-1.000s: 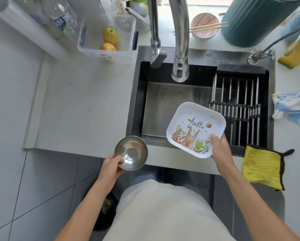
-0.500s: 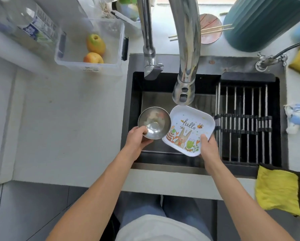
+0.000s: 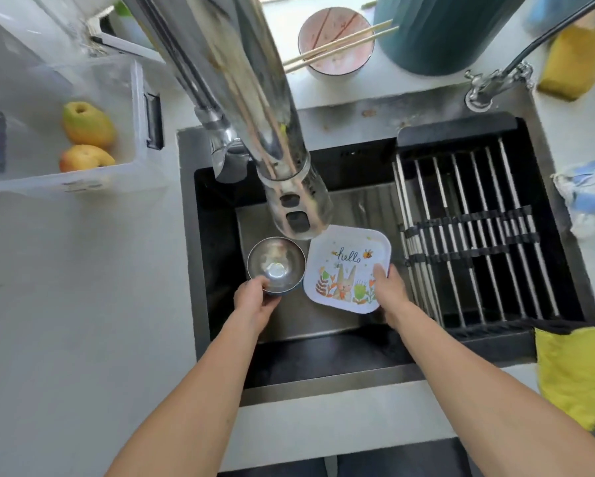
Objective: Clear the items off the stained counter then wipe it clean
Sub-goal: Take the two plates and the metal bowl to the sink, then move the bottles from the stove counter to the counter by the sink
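Down inside the sink [image 3: 217, 235], near its front wall, both hands at work. Left hand [image 3: 256, 299] closed on the near rim of a steel bowl [image 3: 276, 264], thumb over the edge, bowl lying just beyond the knuckles and upright. Right hand [image 3: 389, 292] gripping the right edge of a square plate [image 3: 346, 268], thumb on its printed face, plate stretching left and away from the palm, tilted a little. Bowl and plate side by side, rims just beside each other, whether touching cannot be told. Both low in the basin, under the spout of the faucet [image 3: 254, 108], which hangs blurred over the sink's middle. Right of the plate, a drying rack [image 3: 478, 235] of metal rods spanning the sink's right part. On the table [image 3: 82, 287], left of the sink near the back edge, a clear bin [image 3: 131, 118] with two fruits [image 3: 88, 137] inside. Behind the sink, a pink bowl [image 3: 335, 43] with chopsticks [image 3: 341, 43] laid across it, and beside that a teal container [image 3: 440, 32]. At the back right corner, a yellow sponge [image 3: 569, 68] past a small tap [image 3: 495, 82]. Along the right edge, a blue-and-white rag [image 3: 588, 194], and at the front right corner of the sink a yellow cloth [image 3: 575, 373] draped over the table's front edge.
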Tool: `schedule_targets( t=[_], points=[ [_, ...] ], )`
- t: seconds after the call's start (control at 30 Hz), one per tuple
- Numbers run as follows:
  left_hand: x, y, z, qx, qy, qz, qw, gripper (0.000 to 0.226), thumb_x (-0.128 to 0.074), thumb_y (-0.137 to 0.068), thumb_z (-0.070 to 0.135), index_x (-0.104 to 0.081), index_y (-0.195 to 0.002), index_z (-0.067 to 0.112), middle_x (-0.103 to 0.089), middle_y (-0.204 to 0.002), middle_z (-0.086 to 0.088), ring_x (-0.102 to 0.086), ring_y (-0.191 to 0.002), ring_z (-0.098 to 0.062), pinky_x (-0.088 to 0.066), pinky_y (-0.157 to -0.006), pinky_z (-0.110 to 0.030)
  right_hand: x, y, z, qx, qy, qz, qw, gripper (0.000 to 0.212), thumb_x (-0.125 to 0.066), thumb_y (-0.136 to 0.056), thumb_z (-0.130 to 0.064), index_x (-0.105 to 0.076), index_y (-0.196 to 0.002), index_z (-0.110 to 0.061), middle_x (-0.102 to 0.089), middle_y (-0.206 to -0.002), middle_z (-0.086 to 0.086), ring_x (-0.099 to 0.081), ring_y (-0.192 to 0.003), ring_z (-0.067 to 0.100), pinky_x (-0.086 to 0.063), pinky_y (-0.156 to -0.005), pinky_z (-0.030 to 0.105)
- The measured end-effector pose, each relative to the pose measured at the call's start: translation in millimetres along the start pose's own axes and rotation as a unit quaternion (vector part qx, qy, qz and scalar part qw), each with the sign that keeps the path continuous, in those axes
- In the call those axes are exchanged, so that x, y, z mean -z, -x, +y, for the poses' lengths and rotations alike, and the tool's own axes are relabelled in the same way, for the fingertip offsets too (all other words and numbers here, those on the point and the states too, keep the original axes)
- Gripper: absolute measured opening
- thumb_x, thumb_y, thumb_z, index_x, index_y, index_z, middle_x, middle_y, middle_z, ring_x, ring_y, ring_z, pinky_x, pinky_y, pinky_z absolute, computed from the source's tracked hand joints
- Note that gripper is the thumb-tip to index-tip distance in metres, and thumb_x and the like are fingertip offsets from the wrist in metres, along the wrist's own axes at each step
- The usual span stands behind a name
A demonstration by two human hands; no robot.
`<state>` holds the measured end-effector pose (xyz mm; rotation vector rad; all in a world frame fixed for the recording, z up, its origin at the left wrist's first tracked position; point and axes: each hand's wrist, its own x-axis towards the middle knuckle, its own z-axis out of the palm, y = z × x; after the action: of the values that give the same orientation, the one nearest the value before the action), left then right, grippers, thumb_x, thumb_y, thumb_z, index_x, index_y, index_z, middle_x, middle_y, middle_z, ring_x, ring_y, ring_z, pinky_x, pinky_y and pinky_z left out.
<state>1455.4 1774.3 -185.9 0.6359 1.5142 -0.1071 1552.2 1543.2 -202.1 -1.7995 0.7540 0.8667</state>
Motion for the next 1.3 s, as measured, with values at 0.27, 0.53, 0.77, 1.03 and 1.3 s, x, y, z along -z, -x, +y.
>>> schedule_targets(
  t=[0.27,0.53,0.77,1.03,1.3],
  points=[
    [-7.6,-8.5,-4.1,-0.008,-0.019,0.002,1.0,0.028,-0.064,-0.098,0.001,-0.061,-0.126,0.004,-0.066,-0.137,-0.023,-0.066,-0.123,-0.036,-0.056,-0.086,-0.044,-3.7,-24.2,0.6,0.008,0.075,0.043,0.996,0.042,-0.039,-0.111,-0.023,-0.043,-0.149,-0.008,-0.059,-0.144,0.016,-0.059,-0.127,0.038,-0.05,-0.107,0.05],
    [9.4,18.8,-11.8,-0.017,-0.059,0.009,0.998,0.013,-0.065,-0.1,0.006,-0.066,-0.113,0.003,-0.068,-0.121,-0.016,-0.063,-0.125,-0.031,-0.054,-0.1,-0.042,2.3,0.4,-8.2,0.039,0.166,0.054,0.984,0.045,-0.047,-0.106,-0.015,-0.041,-0.149,-0.004,-0.06,-0.144,0.016,-0.06,-0.127,0.039,-0.05,-0.101,0.042],
    [43.2,101.9,-14.4,-0.061,-0.129,-0.052,0.988,0.032,-0.059,-0.107,0.017,-0.06,-0.138,0.01,-0.069,-0.12,-0.006,-0.07,-0.114,-0.024,-0.061,-0.096,-0.039,21.7,90.6,-16.5,0.092,0.196,-0.031,0.976,0.048,-0.053,-0.106,-0.025,-0.047,-0.152,-0.013,-0.054,-0.15,0.009,-0.055,-0.134,0.029,-0.043,-0.111,0.039],
    [96.4,181.5,-38.1,-0.124,-0.261,-0.077,0.954,0.017,-0.058,-0.106,0.015,-0.071,-0.116,0.02,-0.081,-0.105,-0.005,-0.08,-0.085,-0.015,-0.064,-0.073,-0.029,83.1,197.4,1.8,0.208,0.206,-0.052,0.955,0.023,-0.053,-0.102,-0.028,-0.07,-0.116,-0.037,-0.076,-0.102,-0.019,-0.067,-0.096,-0.004,-0.05,-0.077,0.019],
    [146.2,209.7,-68.5,-0.191,-0.467,-0.089,0.859,0.015,-0.062,-0.102,0.021,-0.072,-0.112,0.027,-0.078,-0.107,0.001,-0.077,-0.093,-0.02,-0.061,-0.081,-0.036,135.1,229.7,38.3,0.165,0.294,-0.112,0.935,0.019,-0.053,-0.1,-0.037,-0.072,-0.095,-0.035,-0.076,-0.089,-0.011,-0.073,-0.079,0.008,-0.058,-0.079,0.033]
  ],
)
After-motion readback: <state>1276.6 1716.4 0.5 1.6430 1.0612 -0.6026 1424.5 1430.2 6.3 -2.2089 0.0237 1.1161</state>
